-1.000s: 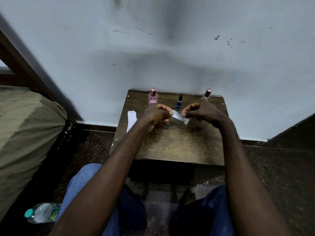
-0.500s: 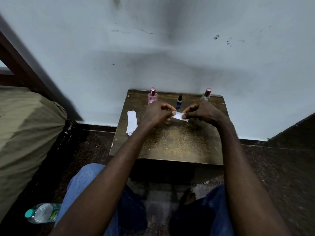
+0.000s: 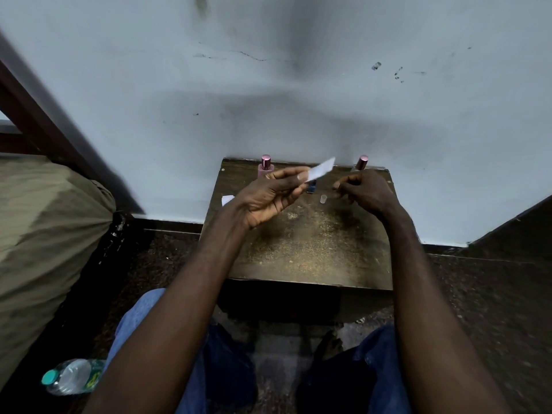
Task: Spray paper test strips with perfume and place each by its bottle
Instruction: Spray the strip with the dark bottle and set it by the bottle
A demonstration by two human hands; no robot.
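Seated person, knees in blue jeans below, small wooden table set against a pale wall. Left hand raised over the table's far left part, palm turned toward the camera, thumb and fingers closed in a pinch on one end of a white paper strip. The strip sticks out up and to the right from the fingertips, free end in the air in front of the wall, touching nothing else. Right hand hangs well apart from the strip, off to its right and lower, fingers curled inward; whether anything sits between thumb and forefinger cannot be told. Three bottles along the table's back edge: pink bottle behind the left hand, dark blue bottle just under the strip and partly hidden by the fingers, clear bottle with pink cap behind the right hand. Small clear cap stands on the tabletop between the two hands, near the blue bottle. Corner of a white paper stack shows at the table's left edge, behind the left wrist. On the floor, lower left: plastic water bottle lying on its side. Olive cloth bundle along the left.
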